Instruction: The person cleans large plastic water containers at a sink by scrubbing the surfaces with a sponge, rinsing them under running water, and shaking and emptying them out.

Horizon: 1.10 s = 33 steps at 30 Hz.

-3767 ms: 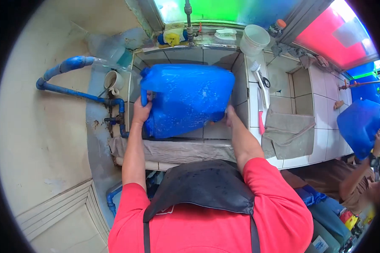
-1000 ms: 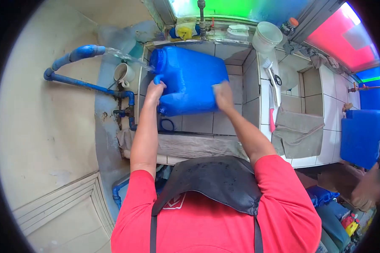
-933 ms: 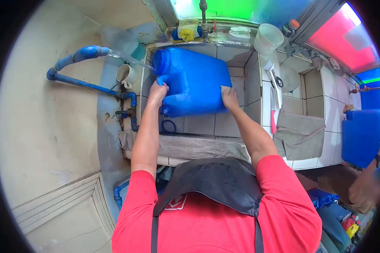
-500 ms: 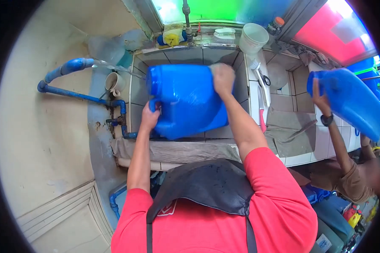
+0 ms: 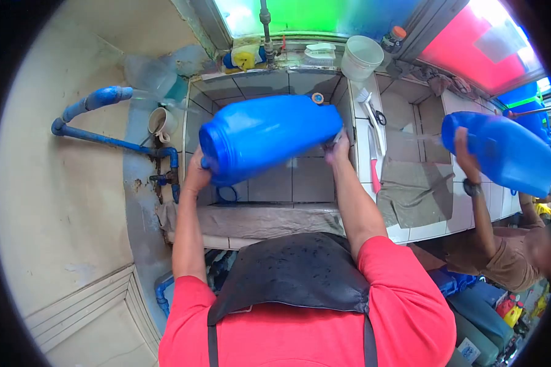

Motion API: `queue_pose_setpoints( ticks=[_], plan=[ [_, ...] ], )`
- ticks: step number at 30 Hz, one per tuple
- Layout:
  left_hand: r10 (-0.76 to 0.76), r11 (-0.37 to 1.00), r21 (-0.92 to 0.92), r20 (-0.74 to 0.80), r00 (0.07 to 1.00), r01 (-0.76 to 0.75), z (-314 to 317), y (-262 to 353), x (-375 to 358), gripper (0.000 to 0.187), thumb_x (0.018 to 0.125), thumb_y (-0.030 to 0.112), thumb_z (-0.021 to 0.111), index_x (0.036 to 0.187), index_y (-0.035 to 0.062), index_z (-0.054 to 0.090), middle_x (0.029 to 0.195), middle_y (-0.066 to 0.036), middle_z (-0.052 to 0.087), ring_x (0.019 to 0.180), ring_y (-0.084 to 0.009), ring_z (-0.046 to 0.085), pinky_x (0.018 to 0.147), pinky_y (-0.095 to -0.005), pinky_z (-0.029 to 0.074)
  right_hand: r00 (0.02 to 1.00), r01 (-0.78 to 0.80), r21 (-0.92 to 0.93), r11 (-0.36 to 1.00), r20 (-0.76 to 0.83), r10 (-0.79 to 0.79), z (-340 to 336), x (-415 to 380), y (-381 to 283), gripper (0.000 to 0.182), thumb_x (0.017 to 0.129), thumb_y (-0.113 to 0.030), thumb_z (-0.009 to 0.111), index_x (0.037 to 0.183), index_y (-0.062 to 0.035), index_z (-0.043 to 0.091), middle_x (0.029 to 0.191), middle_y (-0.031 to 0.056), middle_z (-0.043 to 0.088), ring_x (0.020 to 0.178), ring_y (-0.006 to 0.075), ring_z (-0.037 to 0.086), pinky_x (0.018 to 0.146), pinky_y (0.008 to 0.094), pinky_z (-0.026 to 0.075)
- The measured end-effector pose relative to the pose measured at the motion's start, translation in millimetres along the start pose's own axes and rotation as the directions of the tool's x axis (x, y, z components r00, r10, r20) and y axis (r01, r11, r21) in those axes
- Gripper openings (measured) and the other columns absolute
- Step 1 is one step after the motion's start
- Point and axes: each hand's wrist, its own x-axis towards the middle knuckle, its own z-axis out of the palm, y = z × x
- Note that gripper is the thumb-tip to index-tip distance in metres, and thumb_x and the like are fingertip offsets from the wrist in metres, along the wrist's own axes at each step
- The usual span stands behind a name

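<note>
A large blue jerrycan (image 5: 269,131) is held on its side over the tiled sink basin (image 5: 269,193), its wide neck toward the left. My left hand (image 5: 197,174) grips it near the neck, at the handle. Under the can's right end is my right hand (image 5: 338,148), closed on its lower edge and blurred. A blue ring-shaped thing (image 5: 228,194) lies in the basin below. To the left, water runs from the blue pipe spout (image 5: 125,93) toward the can.
On the right, a co-worker's hand (image 5: 465,156) holds another blue jerrycan (image 5: 502,150) beside a second basin (image 5: 431,125). A brush (image 5: 373,119) and a pink-handled knife (image 5: 374,176) lie on the divider. A white bucket (image 5: 361,58) and a mug (image 5: 162,122) stand nearby.
The jerrycan has rotated, its right end now higher and its neck lower. My right hand has moved from its top to its lower right edge. The co-worker's can has shifted slightly.
</note>
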Motion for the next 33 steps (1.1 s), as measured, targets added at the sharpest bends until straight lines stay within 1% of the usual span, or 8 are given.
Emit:
queue_pose_setpoints(
  ticks=[3,6,10,15,21,23,27,33],
  plan=[
    [-0.008,0.987,0.161,0.128,0.992,-0.013,-7,-6,-19,0.04,0.07,0.002,0.076,0.107,0.0138,0.073,0.14,-0.018,0.055,0.129,-0.0364,0.052,0.11,-0.0477,0.037,0.997,0.05,-0.242,0.969,-0.051,-0.065,20,1,9,0.049,0.106,-0.044,0.037,0.14,-0.0119,0.052,0.143,0.0097,0.051,0.126,0.0273,0.053,0.109,0.0402,0.038],
    [0.033,0.947,0.319,0.059,0.998,-0.05,7,1,-26,0.031,0.069,0.005,0.077,0.097,0.0174,0.076,0.157,-0.019,0.036,0.142,-0.0352,0.04,0.116,-0.0561,0.024,0.402,0.803,-0.594,-0.048,0.6,-0.692,65,-38,4,0.048,0.104,-0.041,0.041,0.126,-0.0022,0.059,0.121,0.0189,0.066,0.113,0.0367,0.062,0.097,0.0462,0.045],
    [0.105,0.925,0.357,0.098,0.99,-0.133,11,3,-35,0.02,0.071,0.011,0.074,0.09,0.0129,0.077,0.162,-0.018,0.027,0.146,-0.0336,0.034,0.117,-0.0578,0.021,0.806,0.487,-0.873,-0.038,0.466,-0.365,107,-45,-39,0.058,0.1,-0.049,0.039,0.104,0.001,0.067,0.099,0.0293,0.067,0.098,0.0489,0.063,0.087,0.0551,0.048],
    [0.084,0.896,0.428,0.101,0.991,-0.119,15,-3,-47,0.016,0.073,0.012,0.072,0.088,0.0125,0.078,0.162,-0.018,0.026,0.145,-0.034,0.034,0.117,-0.0598,0.021,0.807,0.395,-0.89,-0.228,0.454,-0.376,100,14,-42,0.06,0.101,-0.05,0.036,0.091,-0.0021,0.072,0.09,0.0267,0.069,0.093,0.047,0.065,0.081,0.0554,0.048],
    [0.026,0.922,0.381,0.109,0.994,-0.066,18,-13,-51,0.026,0.072,0.008,0.07,0.096,0.0175,0.077,0.164,-0.016,0.02,0.146,-0.0334,0.033,0.118,-0.0607,0.019,0.671,0.648,-0.723,0.239,0.393,-0.629,89,16,-77,0.049,0.1,-0.044,0.051,0.102,0.0018,0.068,0.091,0.024,0.069,0.086,0.0437,0.065,0.08,0.0447,0.05],
    [0.037,0.92,0.383,0.121,0.992,-0.081,15,-14,-45,0.027,0.073,0.008,0.07,0.097,0.0183,0.076,0.164,-0.015,0.02,0.146,-0.0333,0.033,0.118,-0.0605,0.018,0.319,0.931,-0.338,-0.137,0.937,-0.146,77,24,-76,0.041,0.094,-0.041,0.06,0.109,-0.0036,0.068,0.099,0.023,0.069,0.092,0.0412,0.066,0.083,0.0441,0.051],
    [-0.001,0.926,0.374,0.151,0.989,-0.056,13,-9,-38,0.022,0.075,0.012,0.07,0.095,0.0171,0.076,0.164,-0.015,0.021,0.147,-0.0312,0.032,0.119,-0.0595,0.016,0.769,0.542,-0.73,-0.416,0.631,-0.104,88,-5,-90,0.032,0.08,-0.032,0.074,0.101,-0.0072,0.074,0.1,0.0216,0.07,0.097,0.0363,0.068,0.083,0.0475,0.053],
    [0.033,0.922,0.376,0.151,0.988,-0.088,6,0,-18,0.015,0.078,0.015,0.069,0.091,0.0143,0.075,0.16,-0.015,0.031,0.146,-0.03,0.035,0.119,-0.058,0.018,0.785,0.438,-0.723,-0.533,0.597,-0.164,86,25,-83,0.03,0.076,-0.035,0.076,0.084,-0.0068,0.075,0.082,0.0207,0.07,0.081,0.0403,0.069,0.076,0.0493,0.054]
  ],
)
